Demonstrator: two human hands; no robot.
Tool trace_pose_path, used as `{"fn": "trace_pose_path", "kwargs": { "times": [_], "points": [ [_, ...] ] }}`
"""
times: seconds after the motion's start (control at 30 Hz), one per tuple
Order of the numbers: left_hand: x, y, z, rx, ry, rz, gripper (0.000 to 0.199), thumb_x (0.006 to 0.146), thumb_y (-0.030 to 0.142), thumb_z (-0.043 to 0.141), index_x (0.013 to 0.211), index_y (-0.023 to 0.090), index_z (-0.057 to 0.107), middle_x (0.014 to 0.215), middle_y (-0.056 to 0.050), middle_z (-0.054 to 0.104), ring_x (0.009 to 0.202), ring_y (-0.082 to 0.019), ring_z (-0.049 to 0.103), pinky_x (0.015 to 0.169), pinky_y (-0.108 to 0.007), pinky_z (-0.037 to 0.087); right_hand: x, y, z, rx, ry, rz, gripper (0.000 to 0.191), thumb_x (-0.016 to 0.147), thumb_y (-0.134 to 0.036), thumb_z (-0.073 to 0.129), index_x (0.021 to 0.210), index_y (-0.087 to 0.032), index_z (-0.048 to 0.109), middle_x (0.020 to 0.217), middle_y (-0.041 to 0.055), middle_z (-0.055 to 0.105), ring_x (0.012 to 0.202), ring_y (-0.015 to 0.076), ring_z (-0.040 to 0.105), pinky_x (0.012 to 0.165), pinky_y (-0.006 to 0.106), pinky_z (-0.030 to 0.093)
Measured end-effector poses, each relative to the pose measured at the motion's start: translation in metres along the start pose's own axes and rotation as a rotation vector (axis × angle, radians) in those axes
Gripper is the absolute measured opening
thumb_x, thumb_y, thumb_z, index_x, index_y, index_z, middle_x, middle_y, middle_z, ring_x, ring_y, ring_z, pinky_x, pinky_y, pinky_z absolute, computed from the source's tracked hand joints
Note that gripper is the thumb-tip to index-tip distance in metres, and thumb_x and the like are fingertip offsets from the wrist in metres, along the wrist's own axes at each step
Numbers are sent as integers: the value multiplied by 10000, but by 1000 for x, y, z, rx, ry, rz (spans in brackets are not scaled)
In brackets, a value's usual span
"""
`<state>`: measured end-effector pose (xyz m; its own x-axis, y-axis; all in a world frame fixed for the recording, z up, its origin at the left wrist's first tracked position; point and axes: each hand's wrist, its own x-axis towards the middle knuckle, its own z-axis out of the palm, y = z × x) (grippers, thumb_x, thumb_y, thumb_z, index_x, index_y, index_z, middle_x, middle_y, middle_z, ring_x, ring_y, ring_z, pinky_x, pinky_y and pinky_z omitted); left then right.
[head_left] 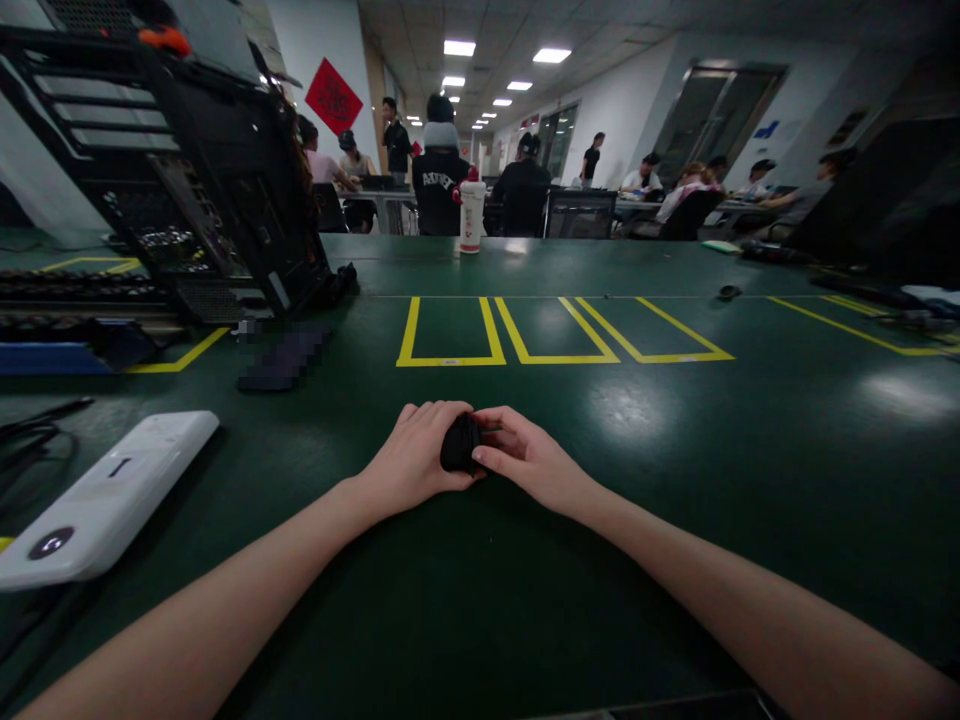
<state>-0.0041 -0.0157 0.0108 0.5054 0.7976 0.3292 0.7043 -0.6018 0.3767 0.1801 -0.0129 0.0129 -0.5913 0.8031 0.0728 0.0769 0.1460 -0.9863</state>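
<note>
A small black rounded bundle [460, 444], perhaps cloth, is held between my two hands just above or on the green table [480, 600]; its exact kind does not show. My left hand [420, 448] wraps round its left side, fingers over the top and thumb below. From the right, my right hand [529, 455] pinches its edge with thumb and fingertips. Part of the bundle is hidden behind the fingers.
Yellow tape outlines [450, 362] lie beyond my hands. On the left are a white rectangular device [112, 500], a dark flat item [283, 358] and a black metal frame [225, 180]. A white bottle [470, 215] stands at the far edge. Several people sit behind.
</note>
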Motion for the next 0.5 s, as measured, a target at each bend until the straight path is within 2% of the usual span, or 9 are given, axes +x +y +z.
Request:
{"fn": "trace_pose_path", "kwargs": {
  "times": [0.2,0.37,0.5],
  "points": [
    [0,1,-3,-11,-34,-7,562,678,336,646,1151,202,375,1076,-66,526,971,-246,504,787,-368,352,-4,-1,0,-26,-13,-66,333,746,-130,585,1033,-220,442,1108,29,487,1081,170,511,950,376,419],
    [1,4,-5,-5,-26,-7,536,688,343,637,1136,195,383,1064,-71,530,962,-241,507,779,-362,354,-1,2,0,25,-4,-44,220,789,-194,546,983,-227,447,1018,17,528,974,162,570,847,364,489],
    [2,7,-7,-13,-49,-20,525,695,337,634,1132,189,385,1057,-69,534,957,-236,509,781,-365,356,2,3,0,1,15,-22,256,781,-211,559,1011,-231,448,1052,24,518,995,173,556,849,368,488]
  ]
}}
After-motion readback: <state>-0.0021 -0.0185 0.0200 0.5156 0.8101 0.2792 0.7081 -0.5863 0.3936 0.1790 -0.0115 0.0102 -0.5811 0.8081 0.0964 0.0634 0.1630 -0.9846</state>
